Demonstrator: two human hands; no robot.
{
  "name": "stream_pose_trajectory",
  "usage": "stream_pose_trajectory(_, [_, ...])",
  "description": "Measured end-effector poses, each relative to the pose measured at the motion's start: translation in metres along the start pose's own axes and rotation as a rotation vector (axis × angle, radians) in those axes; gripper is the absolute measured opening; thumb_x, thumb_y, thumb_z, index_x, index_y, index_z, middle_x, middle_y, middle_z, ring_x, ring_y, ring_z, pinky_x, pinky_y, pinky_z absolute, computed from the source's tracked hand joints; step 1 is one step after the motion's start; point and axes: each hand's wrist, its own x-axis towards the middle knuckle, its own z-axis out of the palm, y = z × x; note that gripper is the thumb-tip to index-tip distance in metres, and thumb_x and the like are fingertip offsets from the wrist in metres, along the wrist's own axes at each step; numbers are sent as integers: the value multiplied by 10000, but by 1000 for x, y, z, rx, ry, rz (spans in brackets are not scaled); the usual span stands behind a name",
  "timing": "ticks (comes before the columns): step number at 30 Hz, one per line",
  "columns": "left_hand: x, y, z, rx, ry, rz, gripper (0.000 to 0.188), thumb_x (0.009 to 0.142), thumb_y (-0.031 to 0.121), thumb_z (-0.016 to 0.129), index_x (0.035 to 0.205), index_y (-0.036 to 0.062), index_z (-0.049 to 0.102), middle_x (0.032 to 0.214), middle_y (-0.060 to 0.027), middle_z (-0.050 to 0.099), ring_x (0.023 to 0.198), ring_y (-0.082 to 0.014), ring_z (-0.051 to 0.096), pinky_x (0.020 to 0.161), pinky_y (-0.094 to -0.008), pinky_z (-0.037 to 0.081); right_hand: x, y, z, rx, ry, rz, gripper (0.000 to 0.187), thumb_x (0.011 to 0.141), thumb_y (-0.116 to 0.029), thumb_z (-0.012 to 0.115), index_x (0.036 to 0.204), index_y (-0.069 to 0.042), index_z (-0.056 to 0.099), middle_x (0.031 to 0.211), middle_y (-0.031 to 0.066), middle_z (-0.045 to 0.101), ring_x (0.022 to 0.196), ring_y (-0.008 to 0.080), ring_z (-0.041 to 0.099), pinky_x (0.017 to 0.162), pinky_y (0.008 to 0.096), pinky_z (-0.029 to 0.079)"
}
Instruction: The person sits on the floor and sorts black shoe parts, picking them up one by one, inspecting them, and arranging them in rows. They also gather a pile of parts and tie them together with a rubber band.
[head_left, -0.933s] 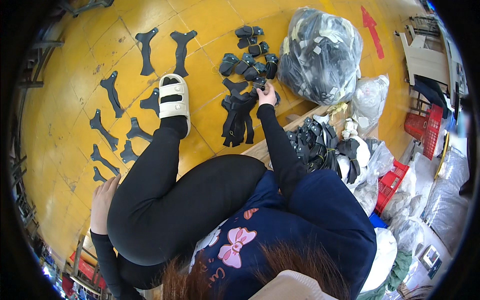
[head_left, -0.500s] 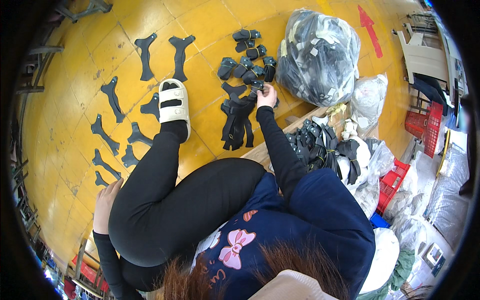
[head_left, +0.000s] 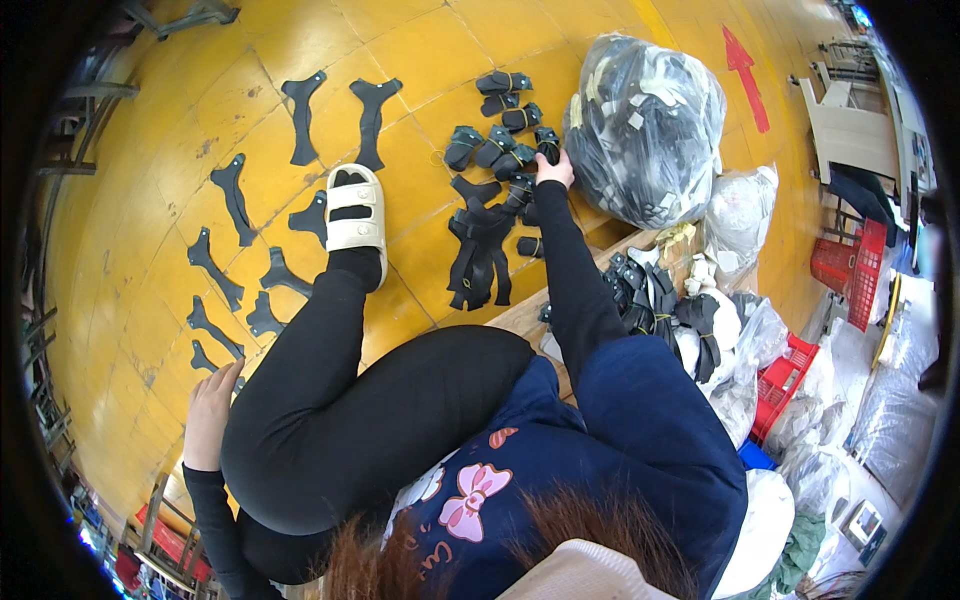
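Note:
My right hand (head_left: 556, 170) reaches forward over the yellow floor, its fingers closed round a bundle of black fabric pieces (head_left: 547, 145) beside the large plastic bag. More banded black bundles (head_left: 495, 146) lie to the left of it. Nearer me is a loose heap of long black fabric strips (head_left: 482, 255). Down at the left, next to my thigh, my left hand (head_left: 212, 415) holds nothing, with its fingers stretched out. Several flat Y-shaped black pieces (head_left: 232, 200) are spread on the floor ahead of that hand, around my sandalled foot (head_left: 355, 215).
A big clear bag (head_left: 648, 130) stuffed with dark pieces stands ahead right, with a smaller bag (head_left: 740, 215) beside it. Black strips (head_left: 655, 300) lie on a wooden board (head_left: 520, 315) at my right. Red crates (head_left: 785, 375) and plastic sacks crowd the right side.
My right hand has shifted from the bundle by the strip heap to another bundle farther ahead and right. The picture has moved slightly. My left hand stays beside my thigh.

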Motion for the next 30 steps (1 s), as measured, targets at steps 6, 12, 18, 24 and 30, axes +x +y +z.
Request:
stream_pose_trajectory(6, [-1,15,-18,-144,38,43,458,805,56,566,1255,69,485,1142,-135,568,1011,-314,528,916,-383,393,-49,-20,-29,949,-219,-16,468,795,-61,691,1218,53,525,993,59,639,798,120,586,734,243,470])
stream_pose_trajectory(12, [4,40,-56,-86,237,136,414,808,65,605,1213,58,517,1085,-137,587,949,-320,541,859,-385,425,-152,-113,-103,1333,-863,157,290,854,-9,566,1139,34,541,1026,103,625,937,180,609,873,350,507])
stream_pose_trajectory(18, [-9,71,-77,2,357,188,410,772,14,602,1176,58,545,1112,-112,588,992,-289,554,901,-379,419,-161,-106,-69,895,-909,197,503,823,-88,661,1283,12,483,1036,72,623,844,96,598,731,233,483])
stream_pose_trajectory(24, [-26,99,-88,-78,350,279,430,695,4,633,1118,55,582,1105,-95,595,996,-280,569,902,-411,428,-53,16,-27,585,-291,-17,528,718,-145,715,1181,56,560,1120,171,627,977,256,611,920,325,432])
stream_pose_trajectory(30, [-42,119,-84,-180,58,508,410,695,110,640,1104,131,622,1109,-47,610,1043,-235,567,945,-397,395,-5,27,-27,-124,-209,-135,633,688,-273,732,1227,-2,541,1135,247,591,1058,334,585,935,350,429])
